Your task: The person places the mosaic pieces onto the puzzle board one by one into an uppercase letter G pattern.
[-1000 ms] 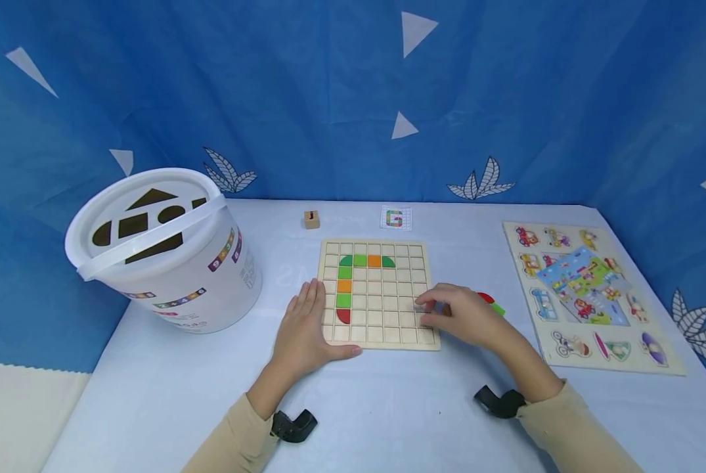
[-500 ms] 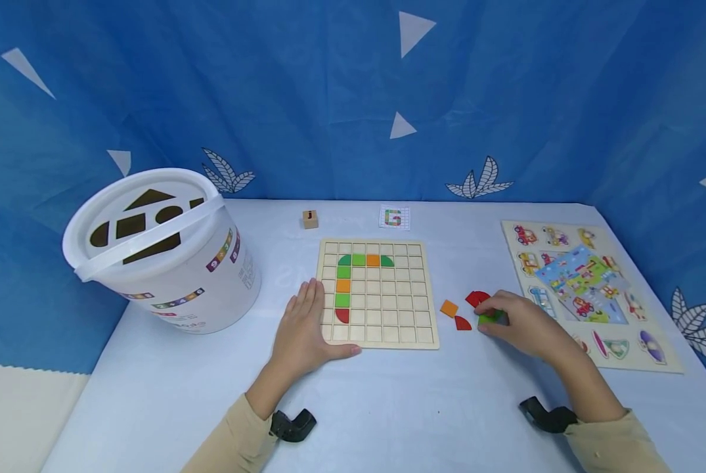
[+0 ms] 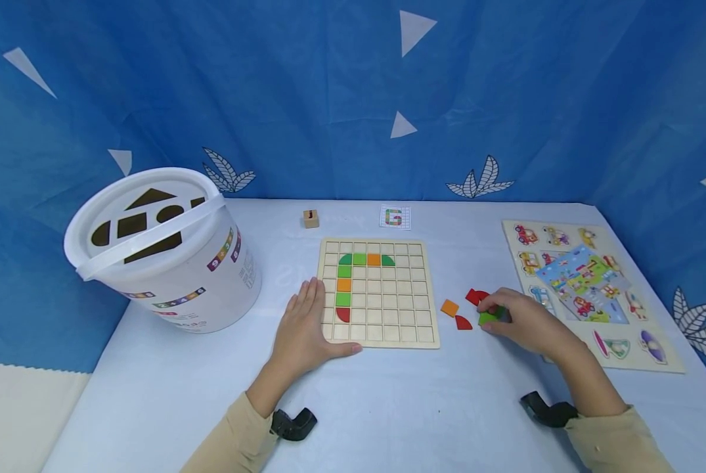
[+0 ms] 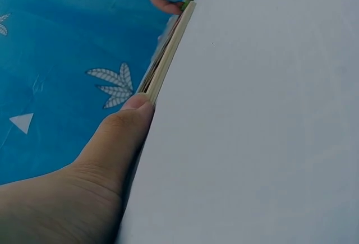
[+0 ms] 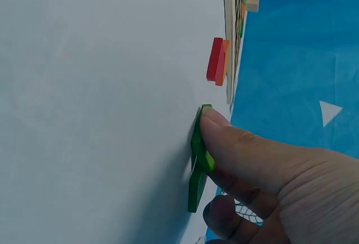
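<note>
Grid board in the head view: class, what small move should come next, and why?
Probably lift the green tile toward the grid board. The right hand has its thumb on it, and the board's coloured tiles form only a left side and top, while the card shows a fuller G.

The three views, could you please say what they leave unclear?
Head view: outlines of flat green pieces, partly covered by the right hand.
Head view: inside of the white plastic bucket, dark beneath its white lid.
Left wrist view: face of the pale wooden grid board, edge-on.
</note>
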